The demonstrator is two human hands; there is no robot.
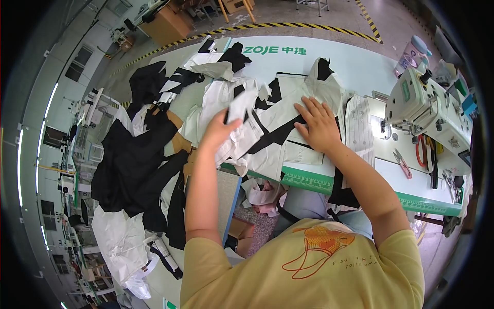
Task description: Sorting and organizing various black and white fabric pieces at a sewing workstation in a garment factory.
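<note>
My left hand (218, 131) is closed on a white fabric piece (241, 107) and lifts it off a pile of white and black cut fabric pieces (267, 103) on the pale green sewing table (360, 67). My right hand (319, 123) lies flat, fingers spread, pressing on the pile where a black strip crosses white cloth. Both forearms reach forward from my yellow shirt.
A white sewing machine (419, 103) stands at the table's right end, with red-handled scissors (404, 164) and small tools beside it. A heap of black and white cloth (136, 165) hangs over a stand on my left. Yellow-black floor tape (288, 26) runs beyond the table.
</note>
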